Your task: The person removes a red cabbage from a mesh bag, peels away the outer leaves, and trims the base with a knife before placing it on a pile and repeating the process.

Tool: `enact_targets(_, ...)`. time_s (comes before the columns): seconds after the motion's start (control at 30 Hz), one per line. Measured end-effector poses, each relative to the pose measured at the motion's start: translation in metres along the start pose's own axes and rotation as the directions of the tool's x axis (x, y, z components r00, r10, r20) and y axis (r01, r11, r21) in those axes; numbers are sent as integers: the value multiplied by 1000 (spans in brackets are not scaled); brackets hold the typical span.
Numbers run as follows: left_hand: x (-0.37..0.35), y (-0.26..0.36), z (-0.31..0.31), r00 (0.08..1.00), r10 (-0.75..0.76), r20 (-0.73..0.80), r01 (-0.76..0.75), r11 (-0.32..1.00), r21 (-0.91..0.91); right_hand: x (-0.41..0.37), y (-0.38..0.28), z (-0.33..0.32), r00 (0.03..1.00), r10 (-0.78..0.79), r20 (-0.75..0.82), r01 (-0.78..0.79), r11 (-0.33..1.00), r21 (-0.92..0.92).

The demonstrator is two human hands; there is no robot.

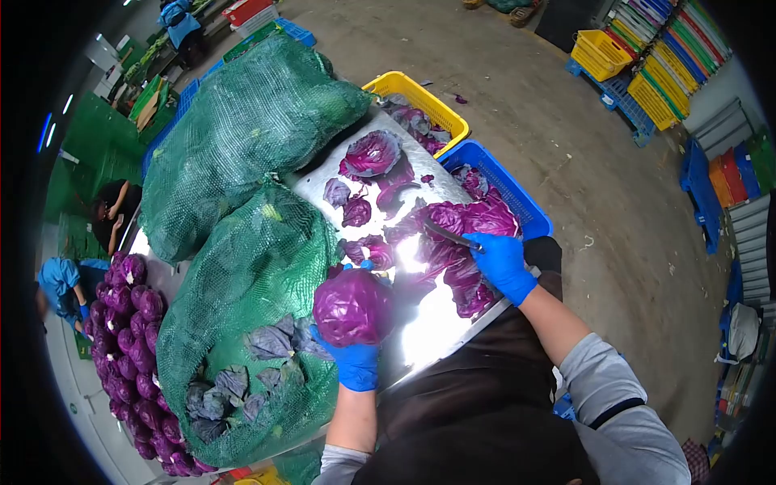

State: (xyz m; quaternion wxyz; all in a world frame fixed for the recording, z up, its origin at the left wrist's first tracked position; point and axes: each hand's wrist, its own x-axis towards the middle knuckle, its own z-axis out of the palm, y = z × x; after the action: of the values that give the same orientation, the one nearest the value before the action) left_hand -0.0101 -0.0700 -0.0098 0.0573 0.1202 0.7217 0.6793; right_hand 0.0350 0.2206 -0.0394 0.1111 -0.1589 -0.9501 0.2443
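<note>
Open floor [638,267] ran past the smooth metal table [420,319]; bulging mesh sacks [242,137] crowded its left edge, crinkled leaves [481,218] its right. Beside the sacks, the left hand [356,364] cupped a round, glossy red cabbage [353,307]; the right hand [503,263] gripped a curved knife [451,235] above the leaves.

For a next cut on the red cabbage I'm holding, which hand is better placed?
Probably the right hand: it already holds the knife, whose blade is apart from the red cabbage. The left hand is occupied supporting it.
</note>
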Motion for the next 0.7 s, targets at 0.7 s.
enact_targets(0.7, 11, 63, 1, 942, -123, 312, 313, 661, -682, 0, -130, -62, 853, -355, 382, -242, 379, 893)
